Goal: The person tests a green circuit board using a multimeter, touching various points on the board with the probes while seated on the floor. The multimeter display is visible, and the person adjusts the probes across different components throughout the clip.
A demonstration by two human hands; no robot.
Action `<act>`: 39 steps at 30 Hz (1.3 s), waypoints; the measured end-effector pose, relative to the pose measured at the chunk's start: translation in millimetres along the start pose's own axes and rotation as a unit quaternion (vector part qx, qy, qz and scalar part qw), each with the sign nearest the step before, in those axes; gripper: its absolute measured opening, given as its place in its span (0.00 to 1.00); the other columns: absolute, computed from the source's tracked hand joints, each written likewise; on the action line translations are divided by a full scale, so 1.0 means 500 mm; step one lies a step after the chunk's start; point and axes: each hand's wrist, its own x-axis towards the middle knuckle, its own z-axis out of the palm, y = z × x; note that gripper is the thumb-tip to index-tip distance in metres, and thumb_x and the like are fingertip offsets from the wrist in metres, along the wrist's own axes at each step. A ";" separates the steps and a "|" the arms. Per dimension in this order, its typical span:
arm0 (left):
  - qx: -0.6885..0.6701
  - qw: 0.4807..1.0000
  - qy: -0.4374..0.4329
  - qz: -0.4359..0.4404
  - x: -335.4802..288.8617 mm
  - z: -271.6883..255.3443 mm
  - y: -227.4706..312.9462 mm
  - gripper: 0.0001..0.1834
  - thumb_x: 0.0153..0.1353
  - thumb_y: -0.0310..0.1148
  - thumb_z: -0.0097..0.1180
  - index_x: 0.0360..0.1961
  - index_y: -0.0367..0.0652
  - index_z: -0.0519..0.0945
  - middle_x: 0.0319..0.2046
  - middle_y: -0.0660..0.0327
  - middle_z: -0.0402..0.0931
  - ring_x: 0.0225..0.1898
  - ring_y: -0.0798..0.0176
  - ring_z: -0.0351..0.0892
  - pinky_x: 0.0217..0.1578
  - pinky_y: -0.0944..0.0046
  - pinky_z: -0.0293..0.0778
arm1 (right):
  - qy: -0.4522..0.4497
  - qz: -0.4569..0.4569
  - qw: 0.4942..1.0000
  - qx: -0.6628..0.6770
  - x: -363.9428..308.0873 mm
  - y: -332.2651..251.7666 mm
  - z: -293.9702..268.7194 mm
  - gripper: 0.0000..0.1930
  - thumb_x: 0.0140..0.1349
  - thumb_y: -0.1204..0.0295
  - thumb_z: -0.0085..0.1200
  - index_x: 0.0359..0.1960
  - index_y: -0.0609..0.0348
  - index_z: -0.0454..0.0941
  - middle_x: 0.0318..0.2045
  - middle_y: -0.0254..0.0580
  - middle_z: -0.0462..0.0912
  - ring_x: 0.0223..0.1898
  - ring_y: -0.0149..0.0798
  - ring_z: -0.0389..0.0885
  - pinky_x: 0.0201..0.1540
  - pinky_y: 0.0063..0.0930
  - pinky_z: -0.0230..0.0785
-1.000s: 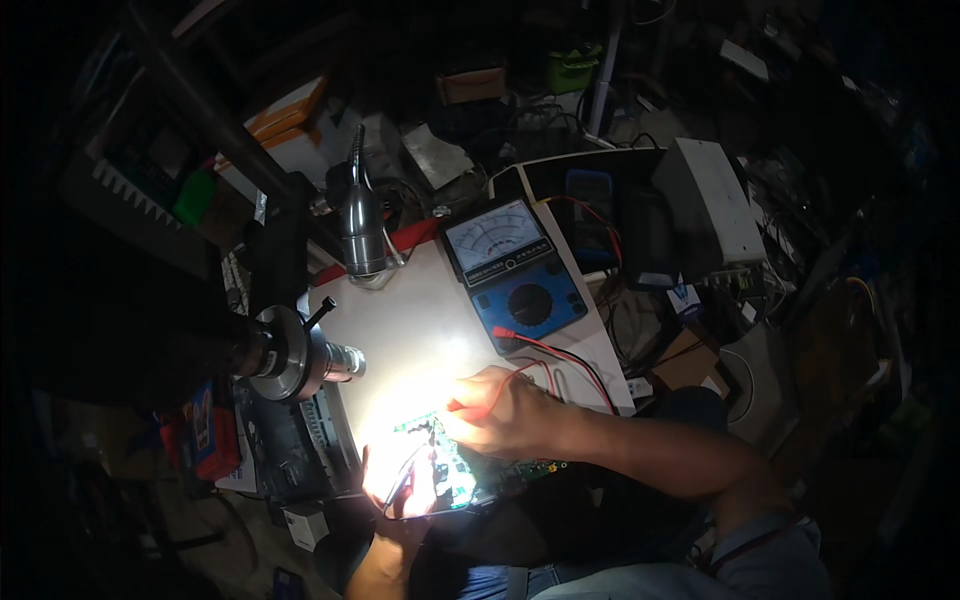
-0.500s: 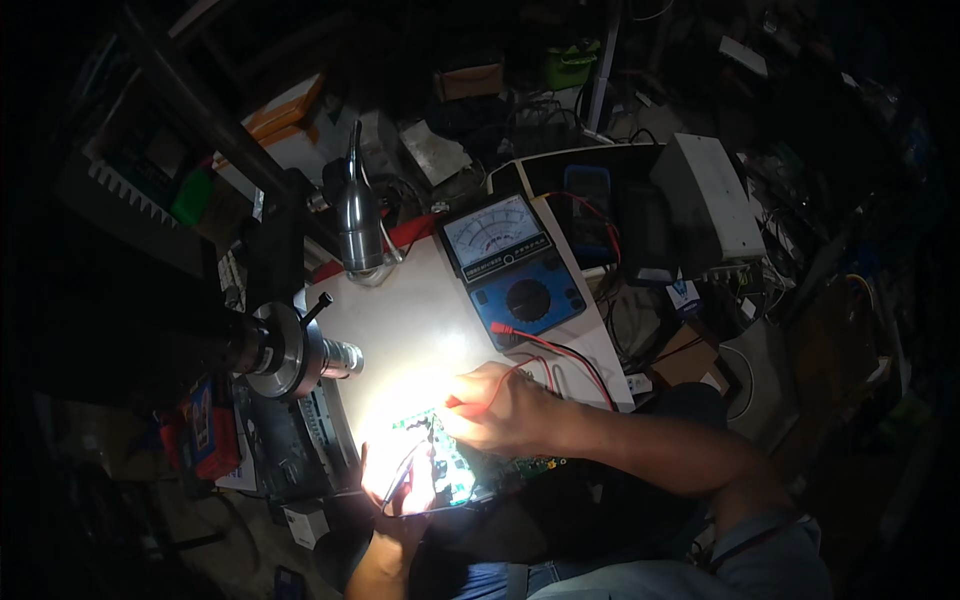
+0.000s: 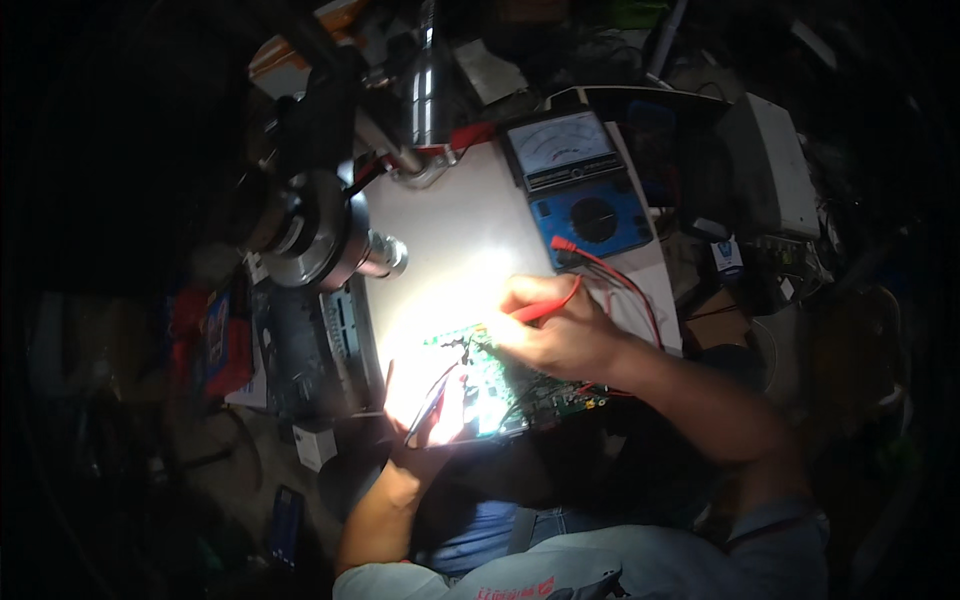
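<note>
A green circuit board (image 3: 488,382) lies under a strong lamp glare in front of me. My right hand (image 3: 560,330) is closed around a red test probe (image 3: 543,310) and sits over the board's upper part; the probe's tip is lost in the glare. At the board's left side, my left hand (image 3: 425,415) is closed on a thin black test probe (image 3: 432,400) that slants up over the board. Glare washes out its fingers. Behind my right hand lies an analog multimeter (image 3: 580,185) with a blue lower half. A red lead with a red plug (image 3: 563,243) crosses its lower edge.
A microscope head (image 3: 310,230) with a metal lens barrel overhangs the white work surface (image 3: 440,220) on the left. A shiny metal lamp arm (image 3: 426,105) stands behind it. To the right are a grey-white metal box (image 3: 770,165) and a small cardboard box (image 3: 722,318).
The whole view has shifted, so the board, meter and hands appear higher and further right. The red probe in my right hand now shows more plainly. Both hands stay at the board.
</note>
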 end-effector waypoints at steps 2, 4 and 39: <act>0.008 1.000 -0.004 -0.014 -0.002 -0.010 0.007 0.11 0.56 0.18 0.60 0.41 0.31 0.85 0.37 0.48 0.84 0.38 0.48 0.83 0.42 0.55 0.80 | -0.015 0.069 0.997 0.034 0.002 -0.016 0.006 0.07 0.64 0.73 0.62 0.32 0.64 0.81 0.26 0.37 0.85 0.28 0.26 0.82 0.31 0.24 0.73; 0.009 1.000 -0.004 -0.009 0.000 -0.008 0.008 0.11 0.56 0.17 0.59 0.41 0.31 0.85 0.36 0.49 0.85 0.38 0.48 0.83 0.42 0.55 0.80 | -0.022 0.080 0.996 0.027 0.004 -0.022 -0.003 0.07 0.64 0.73 0.62 0.33 0.64 0.81 0.26 0.38 0.85 0.28 0.26 0.82 0.31 0.24 0.74; -0.014 0.999 -0.013 0.028 -0.017 -0.003 -0.006 0.15 0.55 0.15 0.52 0.43 0.31 0.83 0.38 0.49 0.81 0.39 0.53 0.82 0.42 0.59 0.78 | -0.031 -0.061 0.998 0.010 -0.001 0.032 0.012 0.08 0.61 0.72 0.65 0.30 0.63 0.80 0.26 0.40 0.83 0.29 0.30 0.83 0.33 0.27 0.74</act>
